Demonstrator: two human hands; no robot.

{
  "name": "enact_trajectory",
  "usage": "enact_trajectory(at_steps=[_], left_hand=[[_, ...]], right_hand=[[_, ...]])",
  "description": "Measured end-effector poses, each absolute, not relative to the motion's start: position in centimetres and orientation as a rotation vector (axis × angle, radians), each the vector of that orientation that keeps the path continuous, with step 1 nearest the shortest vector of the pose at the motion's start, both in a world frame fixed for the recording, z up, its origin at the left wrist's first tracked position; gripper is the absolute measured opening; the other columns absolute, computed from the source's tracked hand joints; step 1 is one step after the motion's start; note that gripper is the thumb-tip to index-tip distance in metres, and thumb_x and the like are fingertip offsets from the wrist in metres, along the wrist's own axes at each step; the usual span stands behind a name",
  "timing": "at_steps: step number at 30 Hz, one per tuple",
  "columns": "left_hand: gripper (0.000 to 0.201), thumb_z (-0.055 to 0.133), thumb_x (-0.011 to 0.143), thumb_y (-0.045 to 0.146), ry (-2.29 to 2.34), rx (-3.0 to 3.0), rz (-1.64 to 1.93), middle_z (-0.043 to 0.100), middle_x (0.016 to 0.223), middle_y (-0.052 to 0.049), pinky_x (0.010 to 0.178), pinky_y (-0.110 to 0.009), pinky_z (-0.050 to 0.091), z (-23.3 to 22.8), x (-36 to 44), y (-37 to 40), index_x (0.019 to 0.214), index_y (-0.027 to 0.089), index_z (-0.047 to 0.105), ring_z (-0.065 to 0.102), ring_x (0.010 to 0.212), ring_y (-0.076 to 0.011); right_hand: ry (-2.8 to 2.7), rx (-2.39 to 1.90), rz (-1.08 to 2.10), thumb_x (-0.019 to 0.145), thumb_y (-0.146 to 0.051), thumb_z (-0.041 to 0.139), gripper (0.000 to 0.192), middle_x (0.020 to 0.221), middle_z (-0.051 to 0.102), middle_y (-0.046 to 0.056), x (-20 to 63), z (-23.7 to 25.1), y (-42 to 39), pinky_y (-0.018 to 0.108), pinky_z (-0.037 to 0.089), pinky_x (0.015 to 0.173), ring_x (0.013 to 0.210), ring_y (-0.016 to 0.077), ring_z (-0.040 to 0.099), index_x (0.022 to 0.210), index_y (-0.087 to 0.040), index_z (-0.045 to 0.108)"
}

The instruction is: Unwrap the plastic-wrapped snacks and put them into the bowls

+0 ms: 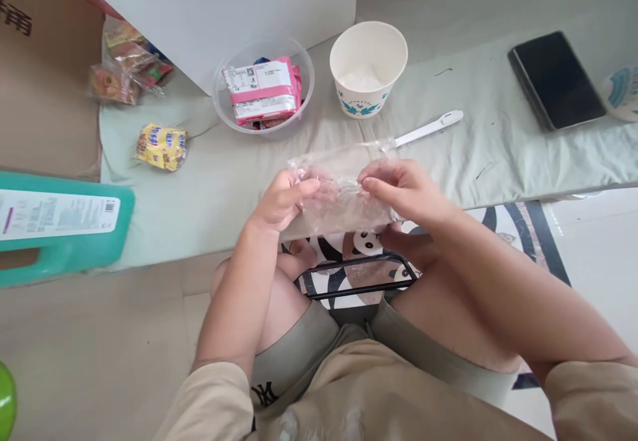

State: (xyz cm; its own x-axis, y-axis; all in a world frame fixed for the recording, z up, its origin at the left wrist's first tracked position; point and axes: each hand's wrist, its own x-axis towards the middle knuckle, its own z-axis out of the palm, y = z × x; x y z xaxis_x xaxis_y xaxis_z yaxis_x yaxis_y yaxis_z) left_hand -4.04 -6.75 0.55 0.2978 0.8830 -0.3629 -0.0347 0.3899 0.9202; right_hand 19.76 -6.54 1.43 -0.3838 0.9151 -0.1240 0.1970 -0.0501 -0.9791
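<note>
Over the pale green cloth (239, 185), a blue-patterned paper cup (363, 104) stands just beyond a clear plastic bag (343, 212), pinched between left hand (285, 200) and right hand (406, 187) above the front edge. Light, even tension should, I'd say, avoid tearing it.

Left hand (286, 198): holding the left side of a clear plastic bag (343, 212).
Right hand (411, 188): pinching the bag toward its right side.
Paper cup (363, 103): standing upright beyond the bag, showing a blue pattern, containing something whitish.
Plastic bowl (308, 89): sitting left of the cup, holding a pink-and-white packet (264, 92).
Slim white tool (428, 129): lying just beyond the right hand.
Phone (558, 82): lying at far right, showing a dark screen.
Yellow packet (162, 147): lying left of the bowl.
Wrapped snacks (129, 62): clustering at far left.
Teal jug (107, 245): lying at near left.
Pale cloth (224, 182): lying beneath these items.
</note>
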Motion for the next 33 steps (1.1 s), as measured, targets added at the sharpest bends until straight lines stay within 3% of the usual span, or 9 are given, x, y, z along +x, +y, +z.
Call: enact_trajectory(at_steps=[3, 9, 15, 20, 24, 26, 28, 31, 33], left_hand=[[0.036, 0.086, 0.071, 0.044, 1.08, 1.048, 0.756, 0.082, 0.082, -0.008, 0.068, -0.034, 0.065, -0.5, -3.8, -6.9, 0.093, 0.017, 0.077, 0.08, 0.077, -0.0249], [0.029, 0.075, 0.082, 0.042, 1.203, 1.172, 0.796, 0.075, 0.065, -0.001, 0.048, -0.026, 0.054, -0.4, -4.2, -6.3, 0.1, 0.019, 0.078, 0.07, 0.053, -0.0166], [0.023, 0.082, 0.076, 0.045, 1.11, 1.157, 0.959, 0.069, 0.062, 0.003, 0.046, -0.028, 0.053, -0.1, -5.0, -5.7, 0.087, 0.025, 0.079, 0.058, 0.045, -0.0119], [0.011, 0.08, 0.072, 0.034, 1.008, 1.211, 1.129, 0.066, 0.065, 0.0, 0.047, -0.024, 0.044, 0.0, -5.1, -5.2, 0.07, 0.024, 0.079, 0.053, 0.052, -0.0099], [0.03, 0.065, 0.084, 0.043, 0.994, 1.203, 1.138, 0.063, 0.072, -0.005, 0.049, -0.027, 0.043, -0.7, -5.5, -5.0, 0.068, 0.02, 0.076, 0.054, 0.058, -0.0124], [0.022, 0.07, 0.082, 0.038, 1.043, 1.251, 1.147, 0.06, 0.074, -0.003, 0.051, -0.026, 0.042, -0.9, -5.7, -5.1, 0.068, 0.02, 0.072, 0.052, 0.061, -0.0118], [0.009, 0.077, 0.072, 0.026, 1.064, 1.317, 1.095, 0.06, 0.079, -0.002, 0.053, -0.023, 0.042, -0.9, -5.7, -5.3, 0.073, 0.021, 0.07, 0.051, 0.064, -0.0105], [0.017, 0.079, 0.069, 0.021, 0.967, 1.373, 0.918, 0.065, 0.091, -0.003, 0.057, -0.023, 0.047, -0.5, -5.6, -5.8, 0.084, 0.021, 0.07, 0.057, 0.071, -0.0112], [0.024, 0.081, 0.072, 0.027, 0.891, 1.377, 0.845, 0.068, 0.096, -0.003, 0.057, -0.023, 0.05, -0.4, -5.6, -5.9, 0.093, 0.023, 0.07, 0.061, 0.07, -0.0112]], right_hand=[[-1.538, -1.298, 1.451, 0.082, -0.036, 0.068, 0.018, 0.069, 0.071, 0.001, 19.9, 1.5, -6.2, 0.027, 0.048, 0.055, 0.062, 0.0147, 0.064, 0.089, -0.02, 0.07], [-1.586, -1.269, 1.38, 0.088, -0.037, 0.067, 0.023, 0.062, 0.062, -0.004, 20.0, 0.6, -5.6, 0.027, 0.044, 0.051, 0.053, 0.0126, 0.055, 0.105, -0.022, 0.07], [-1.472, -1.096, 1.344, 0.085, -0.047, 0.076, 0.025, 0.077, 0.066, 0.001, 20.2, 0.0, -5.2, 0.029, 0.048, 0.054, 0.06, 0.0135, 0.057, 0.082, -0.024, 0.067], [-1.196, -0.993, 1.51, 0.079, -0.031, 0.075, 0.009, 0.078, 0.066, 0.001, 20.3, -0.2, -4.8, 0.029, 0.041, 0.051, 0.06, 0.0137, 0.054, 0.074, -0.024, 0.071], [-1.386, -0.967, 1.419, 0.086, -0.032, 0.063, 0.02, 0.112, 0.074, 0.006, 21.0, -1.0, -4.8, 0.044, 0.056, 0.089, 0.104, 0.0261, 0.067, 0.073, -0.025, 0.077], [-1.495, -0.967, 1.254, 0.091, -0.043, 0.062, 0.028, 0.124, 0.071, 0.005, 21.3, -1.3, -4.9, 0.053, 0.048, 0.11, 0.123, 0.0309, 0.063, 0.074, -0.027, 0.077], [-1.54, -1.012, 1.122, 0.093, -0.052, 0.064, 0.029, 0.125, 0.071, 0.006, 21.3, -1.4, -4.9, 0.054, 0.045, 0.115, 0.126, 0.031, 0.062, 0.084, -0.028, 0.076], [-1.616, -1.02, 1.148, 0.088, -0.057, 0.072, 0.035, 0.122, 0.073, 0.007, 20.7, -1.1, -5.0, 0.046, 0.053, 0.104, 0.116, 0.0272, 0.067, 0.108, -0.028, 0.07], [-1.752, -0.979, 1.276, 0.084, -0.05, 0.078, 0.041, 0.108, 0.075, 0.006, 19.9, -0.8, -5.4, 0.036, 0.057, 0.082, 0.092, 0.0211, 0.071, 0.114, -0.025, 0.067]])
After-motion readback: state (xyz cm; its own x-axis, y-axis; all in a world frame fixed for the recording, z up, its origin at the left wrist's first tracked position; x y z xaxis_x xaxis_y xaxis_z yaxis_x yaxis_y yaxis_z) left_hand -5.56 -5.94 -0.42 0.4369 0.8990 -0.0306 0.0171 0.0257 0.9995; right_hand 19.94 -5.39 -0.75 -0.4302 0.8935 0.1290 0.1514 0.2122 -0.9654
